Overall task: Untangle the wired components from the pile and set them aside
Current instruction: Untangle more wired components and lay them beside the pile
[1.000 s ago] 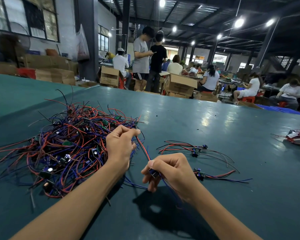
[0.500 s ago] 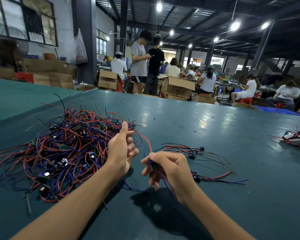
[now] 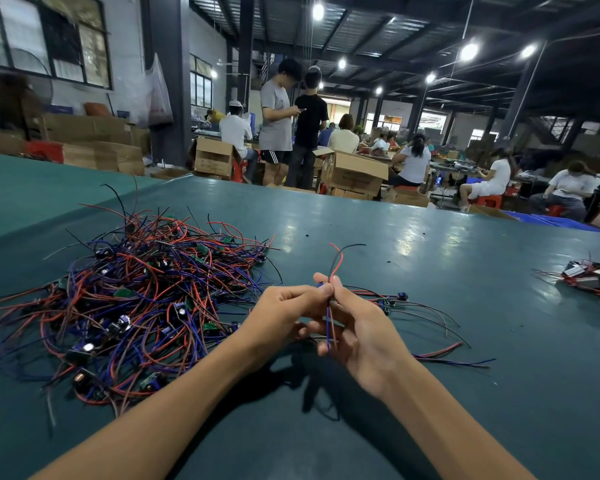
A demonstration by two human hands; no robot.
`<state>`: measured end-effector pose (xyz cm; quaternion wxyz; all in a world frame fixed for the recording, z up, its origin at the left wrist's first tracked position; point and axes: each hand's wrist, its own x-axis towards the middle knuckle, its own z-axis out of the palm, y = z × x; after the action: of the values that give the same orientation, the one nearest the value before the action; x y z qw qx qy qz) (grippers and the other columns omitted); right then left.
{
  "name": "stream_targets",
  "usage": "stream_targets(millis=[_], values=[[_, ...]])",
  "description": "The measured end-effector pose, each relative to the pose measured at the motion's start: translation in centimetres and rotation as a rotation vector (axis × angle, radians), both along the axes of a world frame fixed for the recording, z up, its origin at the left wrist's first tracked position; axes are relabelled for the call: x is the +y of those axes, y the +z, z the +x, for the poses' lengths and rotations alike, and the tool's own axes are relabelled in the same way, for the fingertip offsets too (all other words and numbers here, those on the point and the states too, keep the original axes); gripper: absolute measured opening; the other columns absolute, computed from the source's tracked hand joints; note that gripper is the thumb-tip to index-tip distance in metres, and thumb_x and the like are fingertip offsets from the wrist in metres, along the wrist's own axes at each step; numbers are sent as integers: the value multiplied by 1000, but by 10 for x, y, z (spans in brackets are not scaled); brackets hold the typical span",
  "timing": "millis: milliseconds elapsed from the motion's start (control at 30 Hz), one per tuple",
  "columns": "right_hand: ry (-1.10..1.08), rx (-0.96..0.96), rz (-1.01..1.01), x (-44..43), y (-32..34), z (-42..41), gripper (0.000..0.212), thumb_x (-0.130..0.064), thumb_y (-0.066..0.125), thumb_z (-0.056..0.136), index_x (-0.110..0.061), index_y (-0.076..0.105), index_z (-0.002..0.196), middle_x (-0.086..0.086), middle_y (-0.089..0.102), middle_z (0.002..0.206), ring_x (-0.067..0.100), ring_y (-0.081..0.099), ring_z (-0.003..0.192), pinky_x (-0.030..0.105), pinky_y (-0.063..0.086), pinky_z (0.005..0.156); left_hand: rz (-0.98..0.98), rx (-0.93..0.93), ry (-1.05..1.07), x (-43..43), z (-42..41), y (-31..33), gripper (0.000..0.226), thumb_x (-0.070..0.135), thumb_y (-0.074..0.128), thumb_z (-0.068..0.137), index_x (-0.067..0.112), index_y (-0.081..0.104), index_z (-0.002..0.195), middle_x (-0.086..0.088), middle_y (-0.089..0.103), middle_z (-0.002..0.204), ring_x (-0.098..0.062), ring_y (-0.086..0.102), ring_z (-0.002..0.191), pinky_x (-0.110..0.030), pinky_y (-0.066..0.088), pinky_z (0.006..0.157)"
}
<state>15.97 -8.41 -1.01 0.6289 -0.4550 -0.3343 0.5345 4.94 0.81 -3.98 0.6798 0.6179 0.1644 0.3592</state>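
Green table [image 3: 430, 271], tangled wire pile [image 3: 146, 289], left hand [image 3: 284, 317] and right hand [image 3: 364, 337] pinching one wired component [image 3: 328, 323]

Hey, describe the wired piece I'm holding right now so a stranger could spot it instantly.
On the green table, look right of the big tangled pile, in front of the few set-aside pieces. There the left hand and right hand pinch one wired component between them. It alone is off the table, red and black ends sticking up, blue and red hanging down.
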Motion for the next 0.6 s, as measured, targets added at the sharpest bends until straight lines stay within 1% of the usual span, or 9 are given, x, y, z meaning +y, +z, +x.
stream_targets(millis=[100, 133, 167, 200, 233, 300, 400, 500, 600], values=[[104, -12, 24, 0, 0, 2, 25, -40, 63, 96, -23, 77, 106, 8, 66, 82, 24, 65, 63, 31, 48, 43, -53, -28, 42, 5, -4, -1, 29, 43, 78, 80, 14, 76, 78, -1, 56, 64, -14, 47, 50, -36, 30, 59], [112, -18, 40, 1, -1, 2, 23, -35, 62, 98, -21, 72, 114, 8, 63, 79, 25, 64, 62, 31, 49, 43, -45, -29, 71, 6, -5, 0, 31, 44, 79, 79, 13, 76, 80, -1, 57, 63, -14, 48, 49, -34, 29, 58], [96, -34, 55, 2, -2, 1, 25, -27, 62, 99, -20, 67, 122, 9, 60, 76, 26, 62, 60, 31, 49, 43, -41, -31, 113, 7, -6, 2, 34, 44, 81, 78, 11, 77, 83, -1, 60, 64, -13, 49, 52, -32, 29, 57], [65, -64, 65, 3, -4, 0, 28, -21, 62, 99, -18, 64, 126, 10, 58, 73, 26, 61, 58, 31, 49, 42, -46, -39, 161, 8, -7, 4, 38, 45, 84, 76, 9, 79, 87, -2, 64, 68, -12, 50, 56, -29, 30, 55], [30, -108, 75, 4, -6, 0, 25, -17, 63, 98, -16, 67, 123, 9, 56, 70, 25, 60, 56, 30, 49, 42, -56, -52, 203, 9, -7, 5, 43, 48, 85, 72, 8, 80, 90, -2, 67, 73, -11, 50, 59, -24, 32, 53], [-21, -197, 98, 5, -9, 0, 13, -18, 65, 97, -13, 75, 105, 9, 52, 65, 23, 56, 51, 29, 48, 40, -62, -80, 247, 12, -8, 7, 47, 51, 81, 66, 11, 82, 90, 1, 68, 75, -8, 44, 58, -19, 32, 50], [-35, -322, 133, 4, -13, 1, 21, -22, 64, 99, -7, 76, 91, 6, 48, 57, 19, 50, 45, 28, 46, 40, -50, -128, 276, 15, -7, 4, 46, 50, 80, 68, 10, 81, 91, 5, 53, 59, -11, 33, 54, -22, 34, 51], [1, -371, 175, 2, -12, 1, 26, -20, 61, 100, -7, 76, 84, 7, 51, 57, 20, 53, 46, 29, 49, 42, -32, -164, 340, 17, -5, 3, 44, 49, 78, 73, 9, 81, 91, 1, 44, 56, -15, 34, 55, -32, 40, 60], [40, -400, 191, -1, -9, -2, 26, -16, 61, 101, -3, 75, 83, 12, 56, 59, 25, 59, 47, 32, 53, 45, -108, -218, 448, 21, -6, 8, 39, 46, 79, 72, 10, 81, 86, -2, 45, 59, -14, 36, 54, -25, 35, 53]])
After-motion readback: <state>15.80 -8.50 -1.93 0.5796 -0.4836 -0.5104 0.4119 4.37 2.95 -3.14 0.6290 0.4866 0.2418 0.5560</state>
